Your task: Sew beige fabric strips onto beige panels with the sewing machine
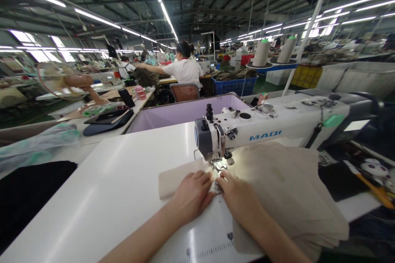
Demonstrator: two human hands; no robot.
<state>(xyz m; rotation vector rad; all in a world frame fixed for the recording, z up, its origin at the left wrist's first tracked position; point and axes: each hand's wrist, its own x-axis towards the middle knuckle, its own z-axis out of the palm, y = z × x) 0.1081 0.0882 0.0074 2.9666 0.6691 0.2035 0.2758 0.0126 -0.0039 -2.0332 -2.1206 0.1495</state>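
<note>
Basically, both hands are at centre frame, lower half, right by the presser foot (219, 167) of the sewing machine (243, 129). My left hand (194, 191) lies palm-down over the inner end of the beige fabric piece (173, 178), fingers tog. and a bit bent; can't tell if anything's pinched underneath. My right hand (237, 195) is opp., fingertips drawn in just below the foot, next to the small metal plate; its grip is also unclear, b/c the fingers hide whatever they're on.

The fabric piece sits a little below & left of centre, flat on the white tabletop (132, 189), its inner end hidden by my left hand. Beige fabric layers (290, 197) spread over the right half, lower part, w/ several edges showing at lower right; can't tell if they join the left piece.

Handling, my guess: light, soft but w/ some body, since the left piece lies pretty flat w/ a rounded edge. Not fragile, tho it could skate on that shiny top. Best hold IMO: flat fingers on the left piece near the foot, light pinch at the edge on the right, tips kept clear of the needle area.
</note>
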